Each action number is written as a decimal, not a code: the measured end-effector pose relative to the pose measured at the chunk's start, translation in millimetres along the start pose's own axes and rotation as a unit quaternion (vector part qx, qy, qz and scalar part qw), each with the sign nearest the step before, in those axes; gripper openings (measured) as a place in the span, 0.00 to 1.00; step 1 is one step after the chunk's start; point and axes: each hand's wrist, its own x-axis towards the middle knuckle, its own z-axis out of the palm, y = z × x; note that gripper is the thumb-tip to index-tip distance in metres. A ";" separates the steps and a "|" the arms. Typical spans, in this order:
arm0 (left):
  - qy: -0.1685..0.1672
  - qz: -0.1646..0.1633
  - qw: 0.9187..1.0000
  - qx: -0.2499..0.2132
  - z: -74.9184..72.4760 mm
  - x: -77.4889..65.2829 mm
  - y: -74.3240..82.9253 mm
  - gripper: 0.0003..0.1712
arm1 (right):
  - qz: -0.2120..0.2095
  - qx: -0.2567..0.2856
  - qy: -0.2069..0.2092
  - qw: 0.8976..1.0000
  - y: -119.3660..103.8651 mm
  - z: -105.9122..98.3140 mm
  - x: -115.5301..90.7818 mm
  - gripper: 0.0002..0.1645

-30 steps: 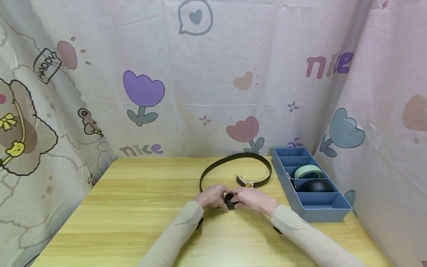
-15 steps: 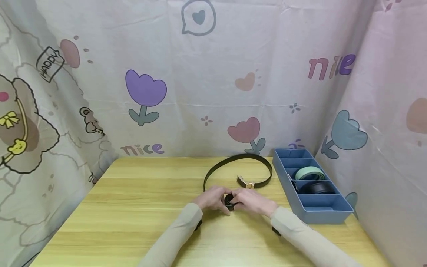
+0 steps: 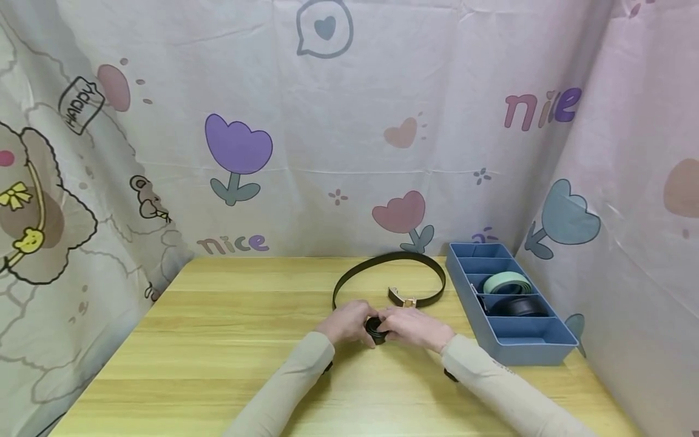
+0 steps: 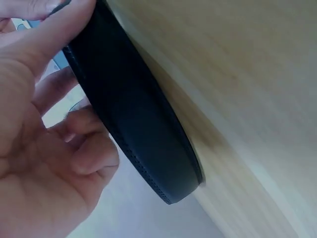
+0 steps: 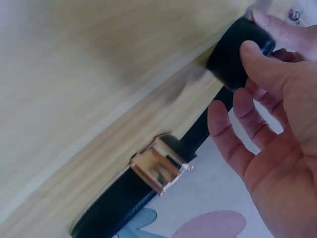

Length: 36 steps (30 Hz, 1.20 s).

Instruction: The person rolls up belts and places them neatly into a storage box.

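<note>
A black belt lies on the table, its near end rolled into a small coil [image 3: 377,338] between my two hands. My left hand [image 3: 348,323] holds the coil's left side, with its thumb along the black strap [image 4: 138,114] in the left wrist view. From the right, my right hand [image 3: 414,328] pinches the coil; its thumb presses the outer turn in the right wrist view. Behind the hands, the belt's unrolled part [image 3: 390,257] stands on edge in a wide loop. It ends in a gold buckle [image 5: 156,166] just beyond my right hand.
A blue divided box [image 3: 537,354] stands on the right of the wooden table [image 3: 218,340]. Its compartments hold a mint-green rolled belt [image 3: 505,279] and a black rolled belt [image 3: 519,306]. A printed curtain [image 3: 327,121] hangs behind the table and along both sides.
Both hands stay at the coil, with small shifts of the fingers. The left side of the belt's loop has drawn slightly to the right. The head view has shifted a little.
</note>
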 end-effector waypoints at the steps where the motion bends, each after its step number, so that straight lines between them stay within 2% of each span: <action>1: 0.001 -0.001 1.000 0.006 -0.2 0.1 0.9 0.22 | 0.014 0.009 0.002 1.000 -2.8 1.3 0.8 0.03; 3: 0.004 -0.002 1.000 0.017 0.4 0.0 2.2 0.20 | 0.040 0.026 0.012 0.999 -9.2 4.6 2.4 0.01; 5: 0.012 -0.001 1.000 0.024 1.6 -0.2 3.1 0.18 | 0.064 0.045 0.027 0.997 -14.2 8.9 4.0 0.05; 8: 0.030 0.000 0.999 0.034 4.4 -0.8 3.4 0.16 | 0.074 0.056 0.055 0.994 -16.8 13.4 4.6 0.06; 13: 0.047 0.004 0.997 0.056 8.8 -4.8 2.5 0.21 | 0.033 0.050 0.054 0.997 -6.1 15.6 -0.6 0.02; 16: 0.032 0.018 0.997 0.060 8.2 -6.4 1.9 0.27 | -0.001 0.035 0.035 0.999 2.3 14.1 -3.4 0.02; 19: 0.007 0.015 0.999 0.050 4.3 -5.9 1.0 0.32 | -0.030 0.006 0.020 0.999 7.8 11.7 -3.2 0.06; 22: -0.012 0.006 0.999 0.042 0.3 -4.1 0.6 0.36 | -0.034 -0.011 0.005 0.999 9.1 9.3 -2.4 0.07; 26: -0.015 -0.016 1.000 0.020 -1.6 -2.1 3.1 0.34 | -0.008 -0.003 0.004 1.000 4.2 7.9 -1.9 0.05; 29: -0.005 -0.045 0.999 0.001 -0.9 -1.4 6.3 0.32 | 0.017 0.016 0.025 0.999 -4.3 9.2 -1.2 0.02; 31: 0.005 -0.058 0.998 -0.001 -0.3 -1.1 8.1 0.31 | 0.041 0.030 0.040 0.998 -10.6 10.8 0.1 0.03; 34: 0.019 -0.066 0.998 0.006 1.0 -0.6 9.5 0.30 | 0.074 0.048 0.055 0.995 -17.1 12.6 2.4 0.06; 36: 0.022 -0.060 0.998 0.004 1.8 -0.3 8.7 0.29 | 0.080 0.043 0.054 0.994 -17.3 13.4 3.2 0.06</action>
